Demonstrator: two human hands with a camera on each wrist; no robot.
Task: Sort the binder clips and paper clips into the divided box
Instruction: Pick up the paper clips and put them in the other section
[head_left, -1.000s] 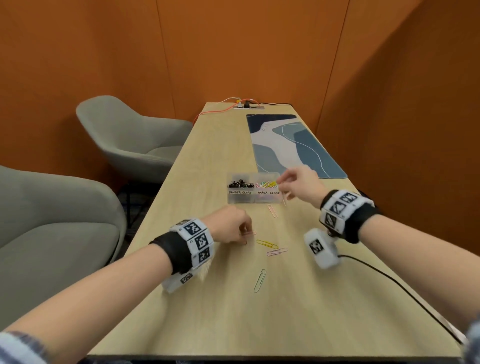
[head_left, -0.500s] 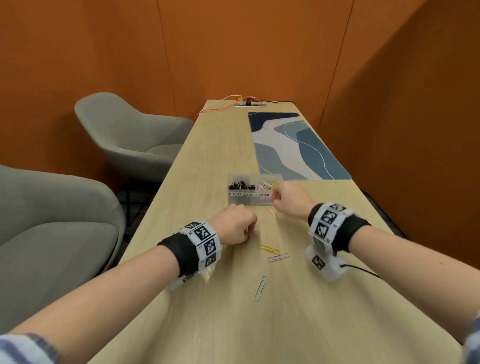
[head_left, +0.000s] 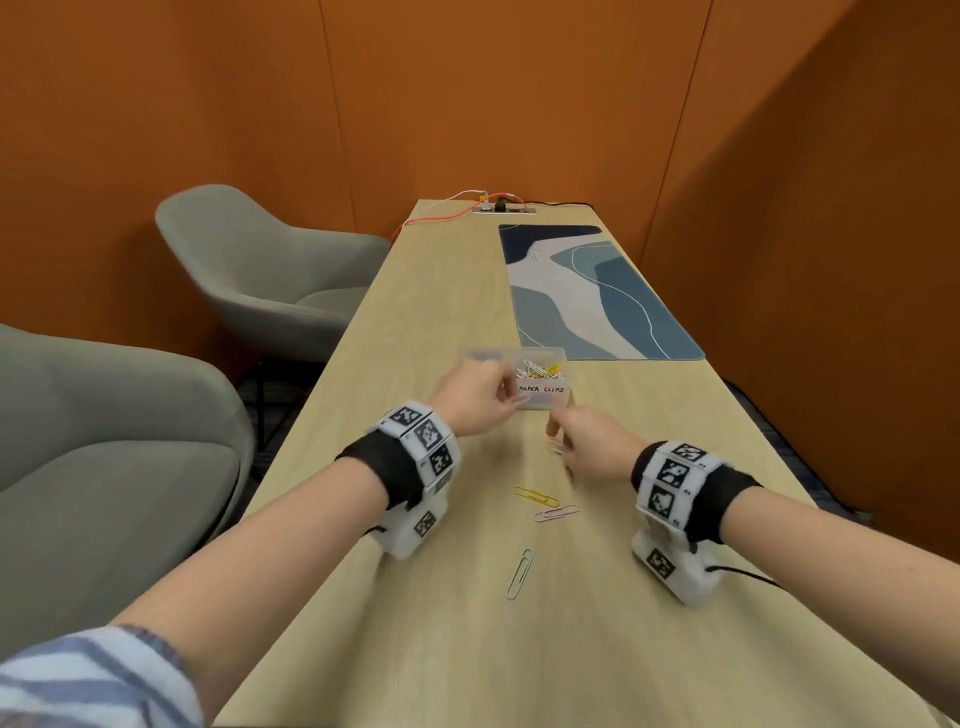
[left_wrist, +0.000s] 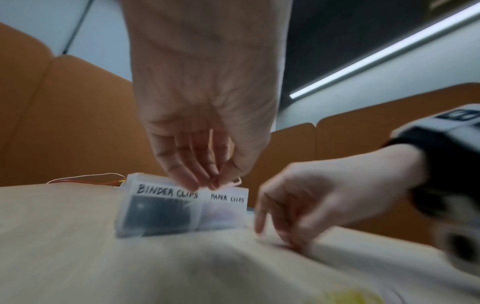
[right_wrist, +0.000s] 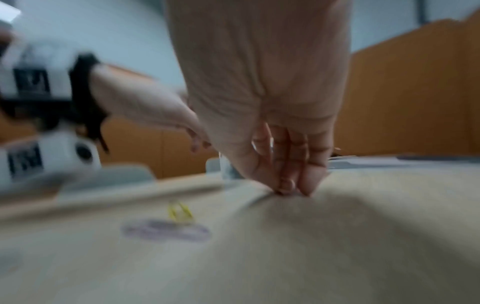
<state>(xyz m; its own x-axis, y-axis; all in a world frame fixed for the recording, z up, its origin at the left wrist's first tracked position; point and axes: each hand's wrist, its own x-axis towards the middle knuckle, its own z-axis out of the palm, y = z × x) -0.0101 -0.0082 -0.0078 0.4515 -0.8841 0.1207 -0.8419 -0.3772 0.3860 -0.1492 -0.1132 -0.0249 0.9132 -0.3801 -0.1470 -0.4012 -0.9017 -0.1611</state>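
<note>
A clear divided box (head_left: 556, 358) stands mid-table, labelled BINDER CLIPS and PAPER CLIPS (left_wrist: 182, 207). Coloured paper clips (head_left: 537, 370) fill its right compartment; in the head view my left hand hides the left one. My left hand (head_left: 511, 400) hovers at the box's near edge and pinches a pink paper clip (left_wrist: 235, 182) between thumb and fingertips (left_wrist: 215, 185). Just right of it, my right hand (head_left: 558, 436) has thumb and fingertips (right_wrist: 288, 191) pinched on a pale paper clip (head_left: 556, 446) lying on the table. The wrist views are blurred.
Three loose paper clips lie nearer me: yellow (head_left: 537, 496), pink (head_left: 557, 513) and green (head_left: 521, 573). A blue patterned mat (head_left: 597, 296) lies behind the box on the right. Grey chairs (head_left: 260, 270) stand left of the table. Cables and a socket (head_left: 501, 208) sit at the far end.
My left hand has left the table and moved forward to the box with the pink clip. My right hand has come back from the box down onto a clip on the table.
</note>
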